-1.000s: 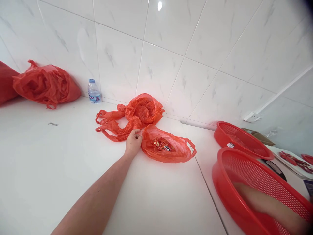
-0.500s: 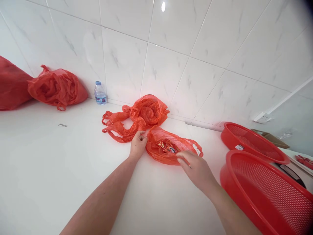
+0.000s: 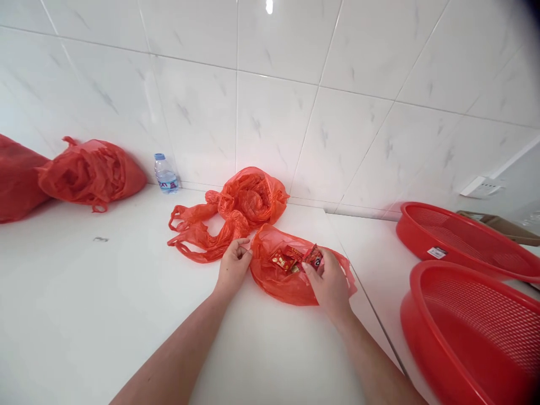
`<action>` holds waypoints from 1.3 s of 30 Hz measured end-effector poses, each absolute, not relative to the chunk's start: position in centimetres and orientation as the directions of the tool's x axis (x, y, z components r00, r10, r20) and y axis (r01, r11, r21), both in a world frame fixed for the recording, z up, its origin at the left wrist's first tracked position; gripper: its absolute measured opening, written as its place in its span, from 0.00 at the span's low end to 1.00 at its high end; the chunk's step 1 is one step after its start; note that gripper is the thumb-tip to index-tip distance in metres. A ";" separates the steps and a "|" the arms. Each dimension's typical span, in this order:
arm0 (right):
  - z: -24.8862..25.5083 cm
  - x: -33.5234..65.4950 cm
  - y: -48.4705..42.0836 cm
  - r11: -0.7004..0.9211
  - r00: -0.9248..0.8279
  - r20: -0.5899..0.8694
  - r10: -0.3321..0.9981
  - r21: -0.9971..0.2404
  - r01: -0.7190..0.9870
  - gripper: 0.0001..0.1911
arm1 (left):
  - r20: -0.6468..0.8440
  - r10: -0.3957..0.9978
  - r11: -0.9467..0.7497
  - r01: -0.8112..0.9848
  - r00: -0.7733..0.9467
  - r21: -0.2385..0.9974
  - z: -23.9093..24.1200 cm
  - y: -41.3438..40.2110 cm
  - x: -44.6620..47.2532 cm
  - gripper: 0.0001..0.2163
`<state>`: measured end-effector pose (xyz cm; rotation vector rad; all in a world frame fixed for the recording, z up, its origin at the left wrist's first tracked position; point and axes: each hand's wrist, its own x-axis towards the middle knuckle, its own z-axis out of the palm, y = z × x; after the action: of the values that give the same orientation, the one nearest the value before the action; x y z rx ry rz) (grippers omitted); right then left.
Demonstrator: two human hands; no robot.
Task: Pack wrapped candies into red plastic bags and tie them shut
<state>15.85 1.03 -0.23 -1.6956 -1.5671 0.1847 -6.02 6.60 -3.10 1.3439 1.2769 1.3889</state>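
Observation:
A red plastic bag [image 3: 282, 284] lies open on the white counter, with a few small red packets [image 3: 283, 260] inside. My left hand [image 3: 233, 268] pinches the bag's left rim, fingers closed on the plastic. My right hand [image 3: 329, 281] reaches into the bag's mouth and its fingers close on a small red packet [image 3: 314, 256]. Just behind lie a crumpled red bag [image 3: 253, 197] and a flattened red bag [image 3: 198, 239] with loop handles.
Two red mesh baskets stand at the right, one near [image 3: 476, 337] and one farther back [image 3: 459, 239]. A small water bottle [image 3: 164, 174] stands against the tiled wall. Stuffed red bags [image 3: 90, 174] lean at the far left. A wall socket [image 3: 481, 185] sits at right.
My right hand came out of the near basket, crossed to the open bag and took hold of a red packet. My left hand stayed pinched on the bag's rim.

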 end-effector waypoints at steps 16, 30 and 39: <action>0.1 16.4 0.6 0.025 0.095 0.175 0.980 -0.583 0.812 0.09 | 0.161 0.980 -0.154 0.064 -0.116 0.986 -3.0 6.4 -6.0 0.16; 1.8 19.0 0.4 0.053 0.287 0.720 0.631 -0.409 0.911 0.16 | 0.279 0.931 -0.245 0.161 -0.235 0.956 -2.1 5.8 -6.0 0.13; 2.6 22.9 0.2 -0.341 0.395 0.046 0.918 -0.419 0.841 0.21 | 0.671 0.717 -0.518 0.789 0.189 0.332 -1.3 4.7 -5.3 0.12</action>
<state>22.93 0.23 2.57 -2.2826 -1.5193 0.2792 -5.33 4.70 -1.33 2.4879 1.5808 1.3186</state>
